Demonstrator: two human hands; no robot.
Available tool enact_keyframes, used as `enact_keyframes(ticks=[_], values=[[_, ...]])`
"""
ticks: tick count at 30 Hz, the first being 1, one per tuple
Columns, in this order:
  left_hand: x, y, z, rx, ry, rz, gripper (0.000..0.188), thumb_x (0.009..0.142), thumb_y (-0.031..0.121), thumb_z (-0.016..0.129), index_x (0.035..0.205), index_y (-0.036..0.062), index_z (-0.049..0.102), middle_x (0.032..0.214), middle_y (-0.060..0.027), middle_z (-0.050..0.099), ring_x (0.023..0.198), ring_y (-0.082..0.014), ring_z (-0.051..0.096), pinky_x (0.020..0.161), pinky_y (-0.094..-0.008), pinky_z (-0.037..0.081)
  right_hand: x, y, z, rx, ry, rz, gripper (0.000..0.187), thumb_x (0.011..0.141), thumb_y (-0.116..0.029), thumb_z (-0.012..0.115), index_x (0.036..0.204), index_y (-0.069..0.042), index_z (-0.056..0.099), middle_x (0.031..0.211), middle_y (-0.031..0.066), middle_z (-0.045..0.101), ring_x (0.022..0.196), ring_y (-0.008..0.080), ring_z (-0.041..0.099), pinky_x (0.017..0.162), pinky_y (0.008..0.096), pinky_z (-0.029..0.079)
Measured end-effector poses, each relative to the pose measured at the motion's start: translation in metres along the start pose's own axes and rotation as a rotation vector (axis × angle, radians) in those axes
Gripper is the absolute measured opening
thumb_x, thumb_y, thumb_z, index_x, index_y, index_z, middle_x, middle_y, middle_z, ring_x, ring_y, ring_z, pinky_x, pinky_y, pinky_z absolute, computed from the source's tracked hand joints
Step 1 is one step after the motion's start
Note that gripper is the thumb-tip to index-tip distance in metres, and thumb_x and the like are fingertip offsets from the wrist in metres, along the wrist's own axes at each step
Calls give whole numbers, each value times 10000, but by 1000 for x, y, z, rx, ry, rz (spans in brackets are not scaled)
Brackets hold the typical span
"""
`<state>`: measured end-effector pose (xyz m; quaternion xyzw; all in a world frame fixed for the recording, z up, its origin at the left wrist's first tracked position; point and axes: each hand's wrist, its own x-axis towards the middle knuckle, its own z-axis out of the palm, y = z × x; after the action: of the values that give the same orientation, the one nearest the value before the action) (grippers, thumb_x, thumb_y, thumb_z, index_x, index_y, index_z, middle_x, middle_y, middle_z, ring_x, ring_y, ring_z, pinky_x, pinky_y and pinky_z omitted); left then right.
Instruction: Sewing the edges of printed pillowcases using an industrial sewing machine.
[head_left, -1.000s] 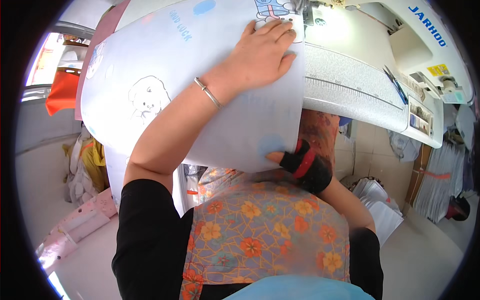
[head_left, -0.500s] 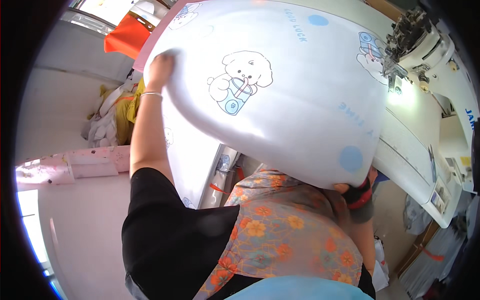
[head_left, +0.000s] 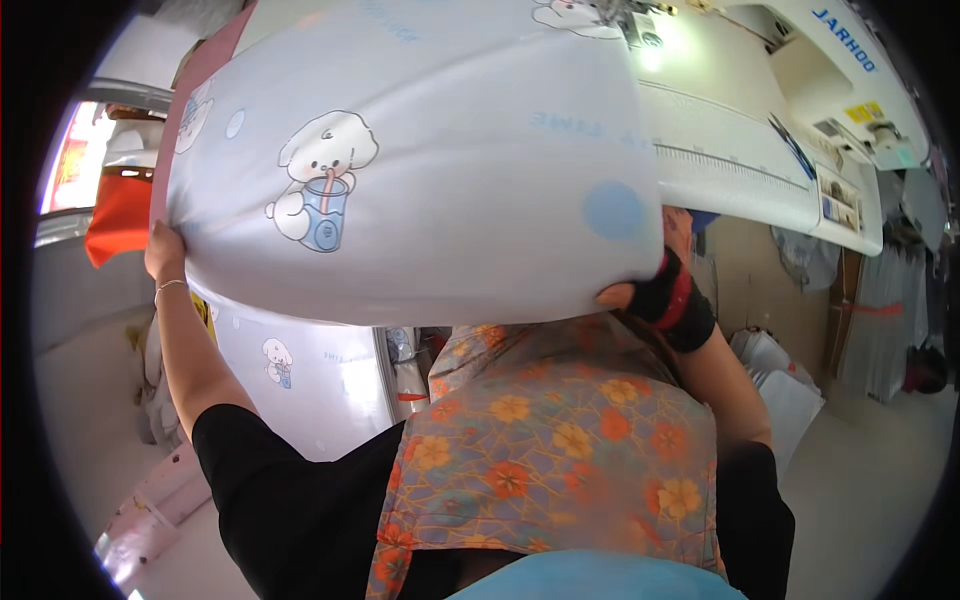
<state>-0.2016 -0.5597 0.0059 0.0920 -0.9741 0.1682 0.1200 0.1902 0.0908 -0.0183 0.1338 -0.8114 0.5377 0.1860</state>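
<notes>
A large white sheet [head_left: 460, 230] printed with cartoon puppies and blue dots spreads across the upper middle, with a pink border [head_left: 200, 90] on its left. My left hand [head_left: 165, 252] is closed on its left edge, arm stretched out. At the near right corner my right hand [head_left: 650, 285], in a black and red wrist wrap [head_left: 682, 302], pinches the sheet with the thumb on top; its other fingers show partly past the edge. Creases run between the hands and the far side. The sheet's far right part reaches the lit needle area of a white sewing machine [head_left: 645, 30].
The machine's white bed [head_left: 735, 185] carries a ruler scale and dark tweezers [head_left: 792, 150]. More printed sheet [head_left: 300, 375] hangs at lower left. An orange-red piece [head_left: 120, 215] lies at far left. Stacked pale material [head_left: 885, 290] and a white bag [head_left: 780, 390] stand at right.
My left hand has swung outward to the left and nearer, pulling the sheet flatter. My right hand keeps its corner. The view has shifted, so the machine appears higher and further left.
</notes>
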Motion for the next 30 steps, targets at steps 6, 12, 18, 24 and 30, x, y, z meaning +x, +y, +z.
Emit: enact_keyframes(ticks=[6, 12, 18, 24, 30], values=[[1, 49, -35, 72, -60, -2, 404, 922, 311, 509, 1196, 22, 578, 1203, -257, 608, 1126, -431, 581, 942, -503, 480, -43, -29, 9, 733, -90, 844, 561, 814, -149, 728, 1321, -30, 520, 1242, 105, 602, 1144, 205, 569, 977, 359, 471], [-114, 327, -168, -699, 645, 1039, 377, 852, 154, 669, 1182, -13, 598, 1159, -209, 631, 1083, -385, 594, 938, -433, 477, -51, -21, 7, 662, -162, 860, 504, 846, -183, 708, 1294, -18, 547, 1199, 89, 631, 1136, 175, 567, 986, 341, 450], [-279, 460, -240, -807, 575, 1316, 311, 860, 220, 636, 1100, 23, 626, 1199, -128, 622, 1128, -299, 566, 955, -419, 459, -59, -2, 14, 756, -197, 801, 564, 828, -202, 732, 1319, -30, 516, 1239, 92, 609, 1141, 193, 564, 980, 357, 462], [-285, 471, -236, -839, 389, 1217, 317, 852, 267, 632, 1091, 59, 628, 1195, -109, 618, 1124, -292, 565, 964, -425, 461, -49, 9, 23, 784, -205, 772, 528, 827, -195, 728, 1295, -41, 536, 1222, 89, 620, 1122, 190, 577, 965, 359, 475], [-264, 494, -234, -867, 441, 1188, 275, 846, 245, 606, 1046, 57, 627, 1145, -113, 626, 1085, -296, 581, 950, -423, 470, -29, 41, 27, 571, -95, 487, 334, 861, -177, 689, 1150, -25, 621, 1030, 64, 677, 957, 161, 616, 887, 327, 505]])
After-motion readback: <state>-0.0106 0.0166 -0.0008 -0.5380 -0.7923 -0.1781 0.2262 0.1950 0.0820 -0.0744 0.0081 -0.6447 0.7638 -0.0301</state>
